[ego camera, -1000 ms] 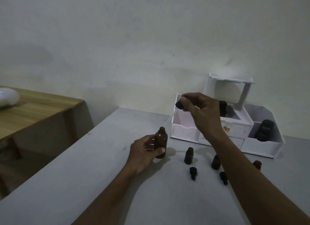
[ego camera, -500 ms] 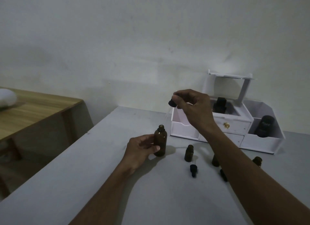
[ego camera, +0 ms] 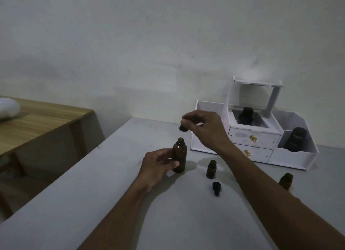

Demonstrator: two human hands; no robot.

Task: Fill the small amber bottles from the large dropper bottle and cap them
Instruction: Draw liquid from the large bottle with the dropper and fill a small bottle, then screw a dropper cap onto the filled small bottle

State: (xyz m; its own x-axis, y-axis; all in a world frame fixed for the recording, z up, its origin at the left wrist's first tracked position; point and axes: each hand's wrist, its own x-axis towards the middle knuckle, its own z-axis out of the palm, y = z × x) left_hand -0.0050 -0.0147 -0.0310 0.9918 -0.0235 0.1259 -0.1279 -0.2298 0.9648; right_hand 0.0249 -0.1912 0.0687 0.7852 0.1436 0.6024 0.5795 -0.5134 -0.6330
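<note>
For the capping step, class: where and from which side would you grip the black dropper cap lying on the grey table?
Likely best: pinch the dropper cap by its wider far collar, coming from above with finger and thumb on its left and right. It lies on its side on the table, narrower bulb end toward the person, and a small amber bottle stands close behind.

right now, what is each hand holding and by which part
The left hand grips the large amber glass bottle around its body. The right hand pinches the black dropper cap by its top, above the bottle's open neck.
</note>
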